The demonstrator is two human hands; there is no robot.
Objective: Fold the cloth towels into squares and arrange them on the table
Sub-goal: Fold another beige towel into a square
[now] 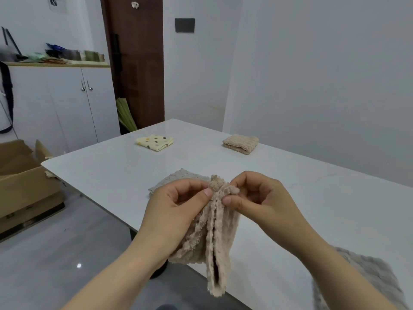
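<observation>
A beige fluffy towel [212, 238] hangs bunched in front of me above the near edge of the white table [312, 198]. My left hand [178, 209] and my right hand [254, 198] both pinch its top edge, close together. A grey towel [176, 177] lies flat on the table just behind my hands, partly hidden by them. At the far side lie a folded yellow dotted towel [154, 142] and a folded beige ribbed towel [241, 143]. Another grey fluffy towel [366, 276] lies at the lower right, behind my right forearm.
An open cardboard box [24, 182] stands on the floor left of the table. A white cabinet [62, 104] with clutter on top and a brown door [136, 63] stand beyond. The wall runs close along the table's right side.
</observation>
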